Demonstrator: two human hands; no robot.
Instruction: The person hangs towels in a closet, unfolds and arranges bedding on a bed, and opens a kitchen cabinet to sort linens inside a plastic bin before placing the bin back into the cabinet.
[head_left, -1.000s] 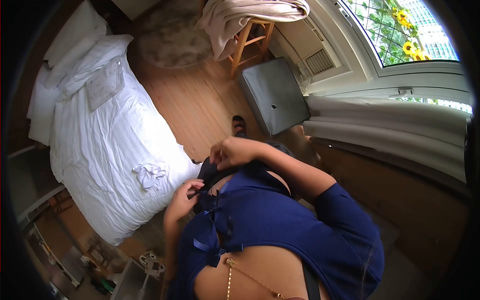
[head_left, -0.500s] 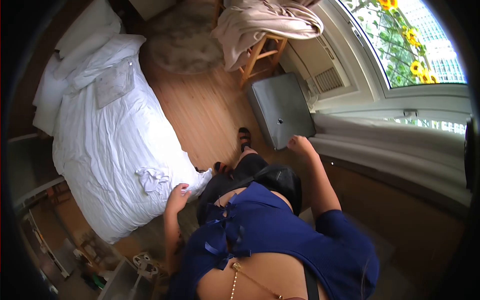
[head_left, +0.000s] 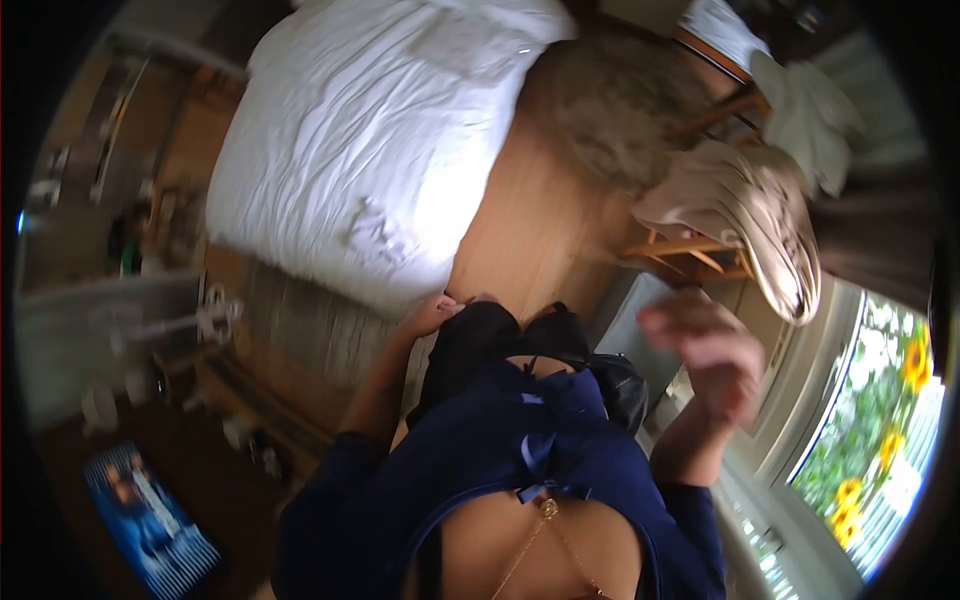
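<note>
My left hand point(head_left: 435, 313) hangs beside my left thigh, near the foot of the white-covered bed point(head_left: 340, 130). Its fingers look loosely apart, with nothing in them. On the right, my right hand point(head_left: 703, 350) is raised in front of the grey ottoman point(head_left: 638, 305) and smeared by motion, so its fingers are unclear. A black bag point(head_left: 622, 388) sits at my right hip, against my dark shorts. A small crumpled white cloth point(head_left: 385, 232) lies on the bed near its foot end.
A wooden stool point(head_left: 690, 246) with a beige blanket point(head_left: 740, 200) stands at the upper right, beside a round rug point(head_left: 630, 110). Sunflowers point(head_left: 890, 445) show through the window at the lower right. Wooden floor point(head_left: 520, 230) runs between bed and stool. A blue printed item point(head_left: 150, 520) lies lower left.
The view has swung round, so bed, stool and window sit farther right. My hands have moved apart from my waist; my right hand is raised and blurred, my left is lowered beside my thigh.
</note>
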